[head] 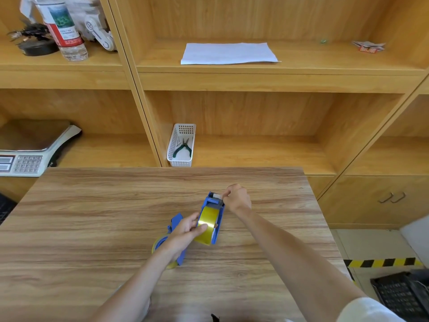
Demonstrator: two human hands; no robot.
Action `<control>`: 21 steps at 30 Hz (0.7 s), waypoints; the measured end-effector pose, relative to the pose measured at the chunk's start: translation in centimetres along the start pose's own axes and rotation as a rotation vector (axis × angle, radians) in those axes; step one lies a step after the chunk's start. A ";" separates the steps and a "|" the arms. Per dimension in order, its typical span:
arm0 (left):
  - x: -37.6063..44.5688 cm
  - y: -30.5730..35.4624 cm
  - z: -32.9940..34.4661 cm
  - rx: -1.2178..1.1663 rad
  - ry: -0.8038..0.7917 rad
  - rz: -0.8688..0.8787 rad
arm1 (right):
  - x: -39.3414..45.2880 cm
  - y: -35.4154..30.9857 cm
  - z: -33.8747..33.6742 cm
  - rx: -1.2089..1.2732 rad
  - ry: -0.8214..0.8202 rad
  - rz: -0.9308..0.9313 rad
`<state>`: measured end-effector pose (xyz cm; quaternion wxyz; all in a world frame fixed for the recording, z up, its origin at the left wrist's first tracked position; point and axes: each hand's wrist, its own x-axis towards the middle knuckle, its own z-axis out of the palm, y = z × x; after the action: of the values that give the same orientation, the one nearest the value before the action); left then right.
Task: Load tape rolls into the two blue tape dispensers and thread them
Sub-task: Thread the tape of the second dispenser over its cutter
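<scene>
Right blue dispenser point(214, 219) on counter point(92, 217), long axis running away from person, yellow roll point(207, 225) seated; left hand point(185, 231) clamped on roll, right hand point(236, 197) pinched together at far cutter end, probably on tape end; second dispenser point(177, 225) under left wrist

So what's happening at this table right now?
A person is threading tape into a blue dispenser on the wooden table. The left hand steadies the yellow tape roll seated in it, while the right hand pinches at the cutter end, apparently drawing the tape through. A second blue dispenser lies beside it, mostly hidden under the left hand, with yellow tape showing at its near end; whether it is threaded cannot be told.
</scene>
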<state>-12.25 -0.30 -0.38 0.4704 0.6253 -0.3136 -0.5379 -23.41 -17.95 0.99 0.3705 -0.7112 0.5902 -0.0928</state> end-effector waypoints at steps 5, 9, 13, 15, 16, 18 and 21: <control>0.2 -0.6 -0.4 0.030 -0.142 -0.028 | 0.8 0.5 -0.8 0.003 -0.012 0.031; 0.8 -0.8 0.3 -0.014 -0.012 -0.101 | 0.9 0.6 -0.9 0.032 -0.022 0.004; 0.9 0.1 1.1 -0.036 0.214 -0.047 | 0.9 0.7 -0.4 0.048 -0.020 0.008; 0.7 0.5 1.1 0.001 0.221 -0.036 | 0.8 0.6 -0.3 0.046 -0.011 0.019; 0.6 0.4 0.9 0.017 0.189 -0.026 | 0.8 0.6 -0.3 0.038 -0.003 0.023; 0.3 0.5 0.4 0.050 0.105 -0.052 | 1.1 0.7 -0.4 0.024 0.003 0.024; 0.0 0.5 0.0 0.055 0.004 -0.061 | 1.2 0.7 -0.7 0.011 0.005 0.026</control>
<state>-12.14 -0.51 0.10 0.4372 0.6484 -0.3081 -0.5418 -24.03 -19.41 0.65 0.3740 -0.7013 0.5997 -0.0933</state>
